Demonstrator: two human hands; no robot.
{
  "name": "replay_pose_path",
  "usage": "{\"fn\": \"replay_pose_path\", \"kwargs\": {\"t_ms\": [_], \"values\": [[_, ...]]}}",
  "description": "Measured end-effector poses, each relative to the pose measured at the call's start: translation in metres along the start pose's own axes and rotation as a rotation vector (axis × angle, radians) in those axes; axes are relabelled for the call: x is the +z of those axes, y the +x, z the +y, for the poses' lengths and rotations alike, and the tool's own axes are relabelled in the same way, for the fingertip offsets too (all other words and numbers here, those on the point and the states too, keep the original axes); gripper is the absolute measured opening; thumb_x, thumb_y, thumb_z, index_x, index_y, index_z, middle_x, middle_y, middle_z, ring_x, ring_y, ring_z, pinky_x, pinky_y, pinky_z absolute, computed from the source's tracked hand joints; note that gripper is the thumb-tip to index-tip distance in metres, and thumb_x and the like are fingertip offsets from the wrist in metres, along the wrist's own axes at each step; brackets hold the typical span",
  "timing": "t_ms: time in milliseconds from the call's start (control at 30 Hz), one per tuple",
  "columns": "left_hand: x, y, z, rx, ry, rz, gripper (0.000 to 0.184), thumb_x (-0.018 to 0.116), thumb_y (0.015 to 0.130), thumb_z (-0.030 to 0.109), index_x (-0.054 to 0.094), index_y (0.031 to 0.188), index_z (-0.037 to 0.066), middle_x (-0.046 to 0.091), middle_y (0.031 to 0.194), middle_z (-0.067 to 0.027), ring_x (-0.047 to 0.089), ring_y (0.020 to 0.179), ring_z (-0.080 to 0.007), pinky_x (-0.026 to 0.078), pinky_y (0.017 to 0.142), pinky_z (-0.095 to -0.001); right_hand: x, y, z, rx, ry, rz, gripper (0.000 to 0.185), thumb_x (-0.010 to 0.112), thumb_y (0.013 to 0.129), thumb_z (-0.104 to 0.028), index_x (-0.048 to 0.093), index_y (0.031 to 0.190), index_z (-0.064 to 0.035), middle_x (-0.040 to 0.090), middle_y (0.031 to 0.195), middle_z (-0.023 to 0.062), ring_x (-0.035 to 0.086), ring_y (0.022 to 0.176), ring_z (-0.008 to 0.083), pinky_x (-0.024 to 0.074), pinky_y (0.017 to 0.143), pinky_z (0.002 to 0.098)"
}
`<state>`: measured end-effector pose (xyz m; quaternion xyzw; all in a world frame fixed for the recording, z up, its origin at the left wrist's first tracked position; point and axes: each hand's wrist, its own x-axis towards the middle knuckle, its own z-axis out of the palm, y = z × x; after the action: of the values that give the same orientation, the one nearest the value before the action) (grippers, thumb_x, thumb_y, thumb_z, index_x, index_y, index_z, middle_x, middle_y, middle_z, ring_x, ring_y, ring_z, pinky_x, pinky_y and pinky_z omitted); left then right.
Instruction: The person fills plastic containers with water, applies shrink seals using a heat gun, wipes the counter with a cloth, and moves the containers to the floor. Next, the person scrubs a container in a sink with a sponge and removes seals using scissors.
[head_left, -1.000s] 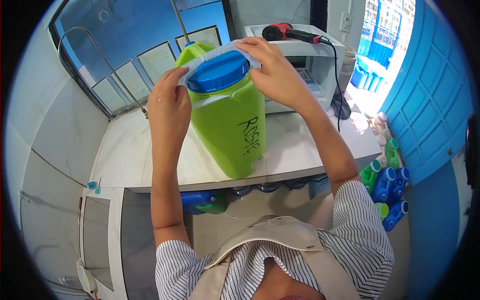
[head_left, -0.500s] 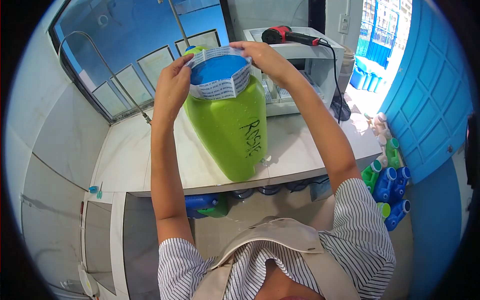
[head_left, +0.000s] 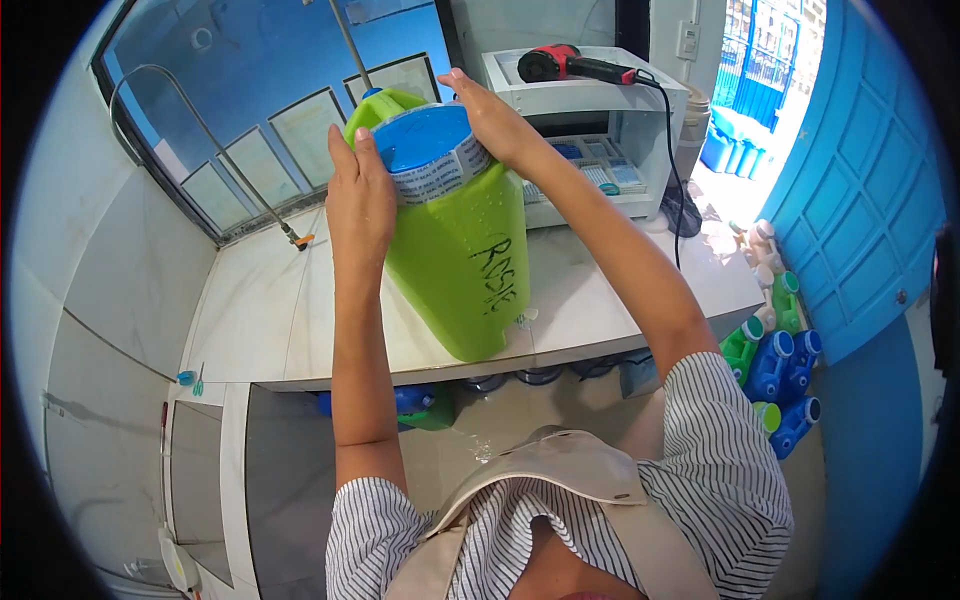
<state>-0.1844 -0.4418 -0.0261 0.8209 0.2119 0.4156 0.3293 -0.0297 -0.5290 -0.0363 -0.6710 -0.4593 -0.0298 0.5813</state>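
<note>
A tall green container [head_left: 455, 265], marked with black writing, stands upright on the white tiled counter [head_left: 590, 290]. Its round blue cap [head_left: 425, 137] has a clear printed seal band [head_left: 430, 182] around the side. My left hand [head_left: 362, 190] lies against the left of the band, fingers extended upward. On the right, my right hand [head_left: 490, 118] rests its palm side against the band, fingers stretched up and apart from it. Neither hand is closed around anything. The far side of the band is hard to make out.
A red and black heat gun [head_left: 570, 66] with a cord lies on a white shelf unit [head_left: 610, 100] behind. Several blue and green containers [head_left: 770, 360] stand on the floor at right. A metal hose [head_left: 240, 160] and small scissors [head_left: 199, 382] are at left.
The band has gone from raised above the cap to down around its side. My fingers have let go of its edge, and both hands have moved to its sides.
</note>
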Motion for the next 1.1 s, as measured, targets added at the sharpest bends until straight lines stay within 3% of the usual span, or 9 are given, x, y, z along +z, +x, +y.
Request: {"fn": "replay_pose_path", "kwargs": {"t_ms": [267, 333, 400, 467, 633, 800, 867, 1000, 1100], "values": [[-0.007, 0.001, -0.019, -0.082, -0.377, -0.154, 0.081, 0.018, 0.09, 0.061, 0.015, 0.141, -0.001, 0.034, 0.133, -0.0284, 0.033, 0.127, -0.0364, 0.022, 0.105, -0.0405, -0.02, 0.008, 0.008, -0.009, 0.485, 0.239, 0.073, 0.029, 0.09, -0.062, 0.039, 0.134, -0.0055, 0.045, 0.131, 0.021, 0.041, 0.123, 0.0267, 0.0243, 0.105, 0.0353], [-0.011, 0.005, -0.023, -0.096, -0.428, -0.207, 0.085, 0.018, 0.088, 0.066, 0.013, 0.142, 0.0, 0.027, 0.139, -0.0268, 0.027, 0.131, -0.0344, 0.016, 0.108, -0.0418, -0.063, 0.032, 0.019, -0.062, 0.192, 0.314, 0.064, 0.047, 0.086, -0.051, 0.045, 0.129, -0.0028, 0.048, 0.128, 0.0228, 0.043, 0.122, 0.0286, 0.0293, 0.102, 0.0352], [-0.016, 0.004, -0.014, -0.098, -0.428, -0.21, 0.088, 0.018, 0.087, 0.068, 0.013, 0.142, 0.0, 0.023, 0.142, -0.026, 0.025, 0.133, -0.0334, 0.013, 0.11, -0.0425, -0.117, 0.075, 0.055, 0.007, -0.564, 0.237, 0.068, 0.053, 0.079, -0.046, 0.047, 0.123, 0.005, 0.045, 0.129, 0.0257, 0.044, 0.121, 0.0339, 0.034, 0.101, 0.0399], [-0.019, 0.015, -0.019, -0.001, -0.337, -0.112, 0.09, 0.018, 0.086, 0.07, 0.013, 0.142, 0.001, 0.025, 0.142, -0.0267, 0.027, 0.132, -0.0344, 0.014, 0.11, -0.0428, -0.144, 0.092, 0.055, 0.257, -0.927, 0.061, 0.049, 0.057, 0.074, -0.03, 0.059, 0.111, 0.0014, 0.053, 0.12, 0.0244, 0.051, 0.114, 0.0328, 0.04, 0.095, 0.0421], [-0.025, 0.033, -0.021, -0.075, -0.46, -0.317, 0.091, 0.019, 0.085, 0.07, 0.014, 0.141, -0.002, 0.029, 0.14, -0.0261, 0.032, 0.13, -0.0332, 0.019, 0.108, -0.0396, -0.171, 0.145, 0.154, 0.449, -1.276, -0.278, 0.037, 0.059, 0.066, -0.017, 0.066, 0.098, 0.0007, 0.061, 0.107, 0.0208, 0.058, 0.102, 0.0339, 0.0475, 0.084, 0.0376], [-0.018, 0.018, -0.038, -0.084, -0.616, -0.275, 0.086, 0.019, 0.089, 0.066, 0.015, 0.141, -0.002, 0.038, 0.136, -0.0227, 0.037, 0.128, -0.0288, 0.023, 0.106, -0.0397, -0.16, 0.144, 0.14, 0.564, -1.335, -0.138, 0.038, 0.059, 0.068, -0.017, 0.065, 0.104, -0.0042, 0.061, 0.11, 0.0181, 0.058, 0.106, 0.0298, 0.0472, 0.086, 0.039], [-0.015, 0.01, -0.043, 0.001, -0.648, -0.215, 0.088, 0.026, 0.088, 0.065, 0.011, 0.141, -0.003, 0.035, 0.137, -0.0243, 0.03, 0.131, -0.0334, 0.015, 0.11, -0.04, -0.164, 0.148, 0.164, 0.515, -1.307, 0.055, 0.037, 0.059, 0.07, -0.019, 0.065, 0.104, -0.0049, 0.061, 0.111, 0.0175, 0.057, 0.107, 0.0297, 0.0471, 0.086, 0.0393], [-0.015, -0.008, -0.055, 0.132, -0.511, -0.203, 0.087, 0.047, 0.084, 0.055, 0.011, 0.142, 0.001, 0.03, 0.14, -0.0238, 0.025, 0.133, -0.0342, 0.015, 0.11, -0.0417, -0.175, 0.132, 0.144, 0.365, -1.265, 0.026, 0.032, 0.058, 0.074, -0.019, 0.066, 0.103, -0.0087, 0.063, 0.107, 0.0141, 0.061, 0.101, 0.0285, 0.048, 0.085, 0.0396], [-0.007, -0.017, -0.05, 0.122, -0.507, -0.208, 0.1, 0.074, 0.071, 0.028, 0.011, 0.143, 0.003, 0.025, 0.141, -0.0244, 0.02, 0.135, -0.0336, 0.016, 0.11, -0.0414, -0.193, 0.111, 0.122, 0.228, -1.103, 0.191, 0.033, 0.062, 0.07, -0.028, 0.067, 0.093, -0.0043, 0.066, 0.09, 0.0158, 0.064, 0.088, 0.0293, 0.05, 0.077, 0.0395]]}}
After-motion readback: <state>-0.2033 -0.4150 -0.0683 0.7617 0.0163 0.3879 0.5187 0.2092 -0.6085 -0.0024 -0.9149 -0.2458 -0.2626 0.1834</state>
